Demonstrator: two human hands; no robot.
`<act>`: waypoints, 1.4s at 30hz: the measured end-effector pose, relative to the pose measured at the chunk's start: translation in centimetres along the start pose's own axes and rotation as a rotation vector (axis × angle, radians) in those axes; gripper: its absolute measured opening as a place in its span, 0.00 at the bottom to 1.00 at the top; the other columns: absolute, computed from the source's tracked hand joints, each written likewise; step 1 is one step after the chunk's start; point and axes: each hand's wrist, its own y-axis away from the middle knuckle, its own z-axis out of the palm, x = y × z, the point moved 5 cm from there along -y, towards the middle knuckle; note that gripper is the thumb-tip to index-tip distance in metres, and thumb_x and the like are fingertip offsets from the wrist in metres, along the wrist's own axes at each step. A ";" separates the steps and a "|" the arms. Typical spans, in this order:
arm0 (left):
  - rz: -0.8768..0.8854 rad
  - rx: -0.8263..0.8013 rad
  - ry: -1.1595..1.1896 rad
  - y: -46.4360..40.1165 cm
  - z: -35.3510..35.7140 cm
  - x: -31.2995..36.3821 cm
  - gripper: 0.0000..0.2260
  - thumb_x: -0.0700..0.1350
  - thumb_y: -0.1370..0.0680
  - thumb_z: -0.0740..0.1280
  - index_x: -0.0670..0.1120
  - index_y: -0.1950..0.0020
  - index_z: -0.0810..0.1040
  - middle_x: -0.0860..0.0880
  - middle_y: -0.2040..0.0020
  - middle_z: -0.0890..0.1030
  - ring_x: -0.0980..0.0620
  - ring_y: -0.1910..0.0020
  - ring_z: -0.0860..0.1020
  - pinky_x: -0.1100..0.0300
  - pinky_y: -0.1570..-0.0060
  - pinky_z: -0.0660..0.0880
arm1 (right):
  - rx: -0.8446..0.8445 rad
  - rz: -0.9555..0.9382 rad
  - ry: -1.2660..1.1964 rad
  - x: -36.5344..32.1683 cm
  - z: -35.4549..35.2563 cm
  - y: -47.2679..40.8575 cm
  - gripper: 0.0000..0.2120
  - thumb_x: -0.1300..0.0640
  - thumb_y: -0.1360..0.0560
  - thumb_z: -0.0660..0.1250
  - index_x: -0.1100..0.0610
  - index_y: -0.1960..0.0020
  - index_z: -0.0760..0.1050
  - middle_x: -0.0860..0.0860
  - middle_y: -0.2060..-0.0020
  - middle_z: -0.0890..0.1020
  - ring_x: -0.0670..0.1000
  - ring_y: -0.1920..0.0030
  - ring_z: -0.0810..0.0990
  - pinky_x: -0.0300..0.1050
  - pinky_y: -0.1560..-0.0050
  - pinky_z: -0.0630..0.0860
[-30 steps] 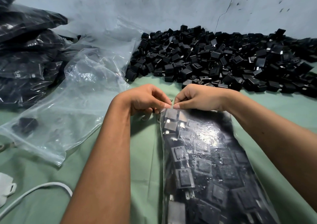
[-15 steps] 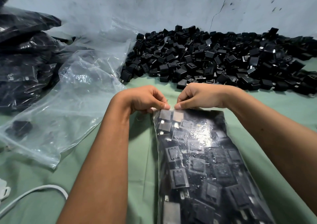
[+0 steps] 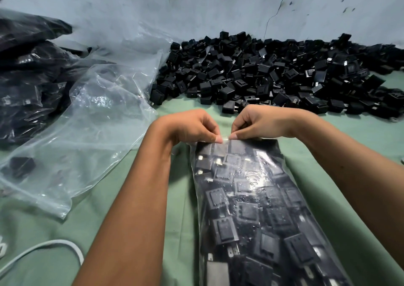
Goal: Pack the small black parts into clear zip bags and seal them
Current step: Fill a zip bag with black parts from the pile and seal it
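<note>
A clear zip bag (image 3: 258, 209) packed full of small black parts lies lengthwise on the green cloth, its mouth pointing away from me. My left hand (image 3: 190, 127) and my right hand (image 3: 260, 122) meet at the middle of the bag's top edge. Each pinches the zip strip between thumb and forefinger, fingertips almost touching. Beyond the hands, a large heap of loose black parts (image 3: 273, 75) spreads along the wall.
Empty clear bags (image 3: 87, 132) lie crumpled at the left, one holding a single black part (image 3: 21, 165). Filled bags (image 3: 28, 73) are stacked at the far left. A white cable (image 3: 43, 247) curves along the lower left. The grey wall (image 3: 196, 7) stands close behind the heap.
Both hands stay pinched on the bag's top edge, fingertips close together; they and the bag sit slightly further left in view.
</note>
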 end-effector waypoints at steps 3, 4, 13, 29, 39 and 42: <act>0.006 0.003 0.014 0.1 -0.3 -0.3 0.07 0.39 0.22 0.73 0.44 0.60 0.84 0.49 0.71 0.77 0.54 0.72 0.72 0.59 0.65 0.67 | -0.032 0.028 -0.011 0.4 -0.1 0.2 0.10 0.51 0.20 0.71 0.53 0.59 0.83 0.44 0.70 0.80 0.42 0.69 0.74 0.41 0.62 0.70; 0.002 0.018 0.005 -0.1 -0.3 -0.3 0.07 0.39 0.23 0.74 0.45 0.61 0.84 0.49 0.71 0.76 0.54 0.71 0.71 0.60 0.66 0.65 | -0.022 0.030 -0.004 0.4 -0.1 0.1 0.11 0.51 0.20 0.71 0.53 0.60 0.83 0.44 0.70 0.80 0.41 0.69 0.73 0.40 0.63 0.70; 0.085 0.077 0.036 -1.5 0.6 0.1 0.08 0.39 0.23 0.74 0.46 0.61 0.84 0.57 0.72 0.80 0.64 0.72 0.73 0.70 0.67 0.69 | 0.013 0.027 -0.031 1.0 -0.6 1.3 0.13 0.51 0.20 0.71 0.56 0.61 0.82 0.48 0.70 0.81 0.44 0.69 0.76 0.36 0.67 0.72; -0.103 -0.026 0.034 1.4 -1.7 -2.2 0.07 0.40 0.23 0.73 0.36 0.55 0.83 0.44 0.73 0.74 0.48 0.74 0.70 0.60 0.72 0.71 | -0.052 0.076 -0.155 4.4 -1.9 3.7 0.13 0.45 0.25 0.73 0.54 0.59 0.85 0.48 0.68 0.81 0.45 0.65 0.76 0.39 0.61 0.75; -0.054 0.013 0.085 1.9 -2.1 -2.9 0.08 0.40 0.20 0.70 0.37 0.57 0.80 0.48 0.74 0.70 0.52 0.74 0.68 0.62 0.73 0.69 | 0.134 0.033 -0.303 5.3 -1.4 4.0 0.11 0.50 0.25 0.74 0.57 0.60 0.85 0.53 0.67 0.79 0.48 0.66 0.72 0.37 0.65 0.71; -0.084 0.044 0.023 1.7 -2.3 -2.9 0.07 0.42 0.21 0.72 0.38 0.54 0.83 0.50 0.71 0.75 0.53 0.71 0.70 0.65 0.72 0.68 | 0.210 0.019 -0.398 6.2 -0.9 4.3 0.13 0.47 0.28 0.75 0.57 0.59 0.85 0.51 0.67 0.79 0.44 0.67 0.73 0.34 0.67 0.71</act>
